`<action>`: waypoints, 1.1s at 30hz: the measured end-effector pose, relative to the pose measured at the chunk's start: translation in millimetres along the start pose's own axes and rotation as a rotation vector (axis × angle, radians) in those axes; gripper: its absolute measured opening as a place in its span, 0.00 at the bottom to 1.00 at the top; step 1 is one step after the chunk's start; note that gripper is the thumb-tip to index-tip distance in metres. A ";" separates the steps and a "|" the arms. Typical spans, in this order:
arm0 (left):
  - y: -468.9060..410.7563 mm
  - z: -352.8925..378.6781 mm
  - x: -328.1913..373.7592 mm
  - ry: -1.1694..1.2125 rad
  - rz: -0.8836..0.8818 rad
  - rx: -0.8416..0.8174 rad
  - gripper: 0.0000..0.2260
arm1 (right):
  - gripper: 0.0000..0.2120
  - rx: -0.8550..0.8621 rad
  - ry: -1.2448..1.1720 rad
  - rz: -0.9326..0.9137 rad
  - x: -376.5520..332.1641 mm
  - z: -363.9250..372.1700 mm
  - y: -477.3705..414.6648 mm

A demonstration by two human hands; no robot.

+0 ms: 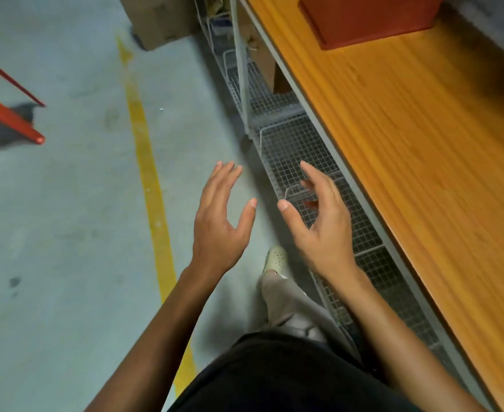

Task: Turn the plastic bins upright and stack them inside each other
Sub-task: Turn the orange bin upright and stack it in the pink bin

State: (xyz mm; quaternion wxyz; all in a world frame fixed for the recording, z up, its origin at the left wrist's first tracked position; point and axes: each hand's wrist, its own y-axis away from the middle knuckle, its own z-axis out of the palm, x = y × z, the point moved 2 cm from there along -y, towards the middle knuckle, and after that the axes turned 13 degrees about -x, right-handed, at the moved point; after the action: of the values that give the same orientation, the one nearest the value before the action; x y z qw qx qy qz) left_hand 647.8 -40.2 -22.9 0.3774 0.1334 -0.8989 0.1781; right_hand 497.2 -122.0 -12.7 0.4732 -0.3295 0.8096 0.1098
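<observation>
A red-brown plastic bin [372, 17] rests on the wooden table at the top right, cut off by the frame's upper edge; it looks bottom-up, but blur hides the detail. My left hand [219, 224] hovers over the grey floor with fingers spread and nothing in it. My right hand [319, 221] hangs beside it over the wire shelf, fingers curled apart and empty. Both hands are well short of the bin, in front of the table's near edge.
The orange wooden table [423, 162] runs along the right, with white wire-mesh baskets [298, 150] beneath its edge. A yellow floor line [146, 162] crosses the concrete. A red chair [4, 111] stands at the left, a cardboard box [158, 19] at the top. My foot [276, 258] shows below.
</observation>
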 end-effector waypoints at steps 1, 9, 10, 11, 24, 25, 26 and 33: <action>-14.0 -4.6 -9.7 -0.001 -0.005 0.014 0.21 | 0.29 -0.013 -0.009 -0.008 1.3 5.9 -19.3; -157.7 -41.5 -72.0 -0.036 -0.061 0.079 0.21 | 0.30 -0.082 -0.052 -0.041 12.4 31.8 -191.7; -177.0 -46.6 -77.1 -0.039 -0.057 0.079 0.21 | 0.30 -0.081 -0.057 -0.036 12.3 31.8 -212.2; -196.5 -51.3 -81.8 -0.040 -0.047 0.081 0.21 | 0.29 -0.078 -0.066 -0.033 11.8 31.2 -232.8; -423.8 -58.8 -134.0 0.052 0.091 0.015 0.21 | 0.28 0.120 -0.002 0.000 29.9 19.2 -421.4; -442.8 -56.2 -139.1 0.062 0.120 -0.014 0.21 | 0.28 0.154 0.007 0.015 34.2 17.9 -433.8; -462.2 -53.8 -144.4 0.073 0.151 -0.045 0.21 | 0.28 0.193 0.015 0.028 37.3 16.2 -445.7; -592.4 -35.4 -158.4 0.182 0.397 -0.317 0.22 | 0.25 0.535 0.112 0.168 42.3 -3.7 -513.5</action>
State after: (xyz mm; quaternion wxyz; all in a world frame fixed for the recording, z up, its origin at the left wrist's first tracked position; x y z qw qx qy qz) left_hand 999.5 -542.4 15.3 0.4304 -0.1227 -0.8866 0.1170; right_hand 807.8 -531.6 22.7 0.4870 -0.1302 0.8592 -0.0874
